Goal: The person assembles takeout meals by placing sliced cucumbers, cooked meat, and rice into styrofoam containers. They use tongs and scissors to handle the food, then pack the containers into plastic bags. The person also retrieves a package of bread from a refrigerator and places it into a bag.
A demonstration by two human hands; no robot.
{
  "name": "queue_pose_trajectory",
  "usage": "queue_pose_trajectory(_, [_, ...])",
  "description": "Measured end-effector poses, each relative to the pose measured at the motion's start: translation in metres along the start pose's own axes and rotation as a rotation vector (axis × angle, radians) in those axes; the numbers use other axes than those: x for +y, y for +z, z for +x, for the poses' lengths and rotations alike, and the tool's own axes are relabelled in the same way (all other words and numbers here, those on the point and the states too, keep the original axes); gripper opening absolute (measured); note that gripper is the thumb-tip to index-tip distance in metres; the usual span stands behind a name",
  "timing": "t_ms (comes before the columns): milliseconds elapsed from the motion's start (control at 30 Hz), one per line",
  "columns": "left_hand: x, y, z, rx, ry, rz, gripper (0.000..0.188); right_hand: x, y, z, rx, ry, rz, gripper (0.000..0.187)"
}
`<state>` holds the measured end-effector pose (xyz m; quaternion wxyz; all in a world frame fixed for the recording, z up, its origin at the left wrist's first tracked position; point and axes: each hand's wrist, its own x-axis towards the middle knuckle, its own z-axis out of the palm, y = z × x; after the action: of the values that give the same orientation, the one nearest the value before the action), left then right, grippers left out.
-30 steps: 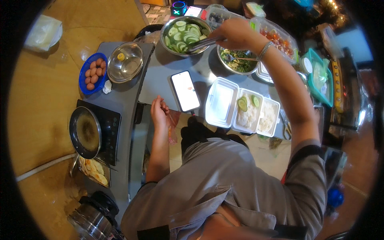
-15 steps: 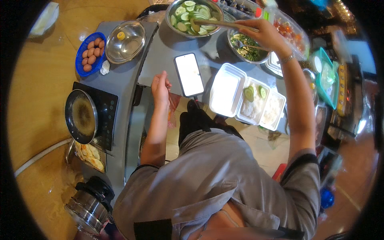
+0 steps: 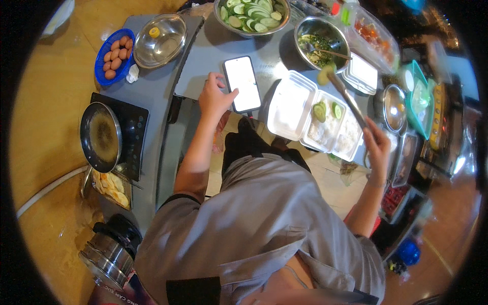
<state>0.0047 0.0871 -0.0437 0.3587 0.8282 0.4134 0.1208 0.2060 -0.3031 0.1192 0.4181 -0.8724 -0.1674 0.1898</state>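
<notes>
In my right hand (image 3: 377,147) is a pair of wooden tongs (image 3: 348,99), its tip pointing away from me. A cucumber slice (image 3: 324,75) is at that tip, just beyond an open white takeaway box (image 3: 291,109). Rice (image 3: 320,131) and a few cucumber slices (image 3: 319,112) lie in the box's compartments. My left hand (image 3: 214,97) is empty, its fingers loosely bent and apart. Its thumb reaches the left edge of a phone (image 3: 241,84) with a bright screen.
Sliced cucumber (image 3: 251,14) fills a steel bowl at the far side; chopped greens (image 3: 319,51) fill another. A closed takeaway box (image 3: 362,73) sits beside them. At left are eggs (image 3: 117,55) in a blue basket, a steel bowl (image 3: 161,43) and a frying pan (image 3: 101,137) on a cooktop.
My right hand has come back from the cucumber bowl toward me, carrying a slice in the tongs beside the open box. My left hand has moved forward and right to the phone's edge.
</notes>
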Motion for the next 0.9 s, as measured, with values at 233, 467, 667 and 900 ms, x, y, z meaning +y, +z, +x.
queue_pose_trajectory(233, [0.010,-0.005,0.005,0.039,-0.058,-0.023,0.053,0.060,-0.007,-0.087,0.079,0.232,0.077,0.037])
queue_pose_trajectory(467, [0.007,-0.001,0.010,0.199,-0.060,-0.211,0.034,0.063,-0.004,-0.094,0.056,0.245,-0.008,0.035])
queue_pose_trajectory(667, [0.022,0.010,0.008,0.187,-0.024,-0.429,0.025,0.060,-0.005,-0.093,0.047,0.178,0.064,0.035])
queue_pose_trajectory(900, [0.035,0.021,0.006,0.166,0.019,-0.673,0.023,0.072,-0.009,-0.119,0.064,0.270,0.079,0.035])
